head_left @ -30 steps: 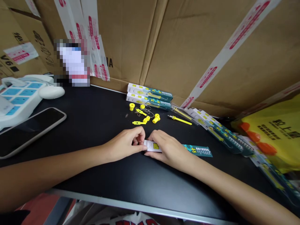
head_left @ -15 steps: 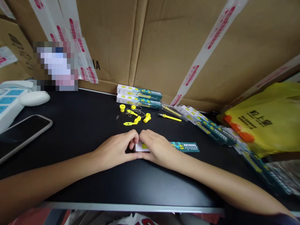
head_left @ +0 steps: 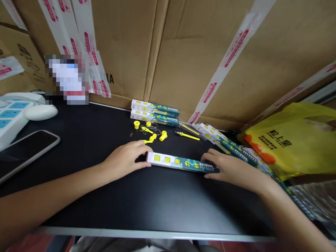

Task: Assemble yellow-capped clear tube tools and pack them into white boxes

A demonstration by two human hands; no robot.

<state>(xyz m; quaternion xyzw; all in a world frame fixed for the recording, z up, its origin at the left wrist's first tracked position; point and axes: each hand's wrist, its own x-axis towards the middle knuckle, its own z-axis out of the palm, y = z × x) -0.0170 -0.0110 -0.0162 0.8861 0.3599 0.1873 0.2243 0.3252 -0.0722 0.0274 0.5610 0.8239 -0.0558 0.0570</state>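
A long, narrow white and teal box (head_left: 178,163) with yellow characters lies crosswise near the middle of the black table. My left hand (head_left: 128,157) pinches its white left end between thumb and fingers. Around the teal right end, the thumb and fingers of my right hand (head_left: 227,169) are closed. Just behind the box are small yellow plastic parts (head_left: 163,135), a thin looped wire (head_left: 154,126) and a yellow rod with a metal tip (head_left: 187,135).
Two similar boxes (head_left: 154,117) lie at the back against the cardboard (head_left: 126,49). More boxes (head_left: 228,145) slant along the right, beside a yellow bag (head_left: 296,140). A phone (head_left: 28,150) and a power strip (head_left: 13,112) are at the left.
My right hand has moved right, from the box's left end to its right end. The left end, now uncovered, looks closed. My left hand has shifted slightly left. The view has shifted a little.
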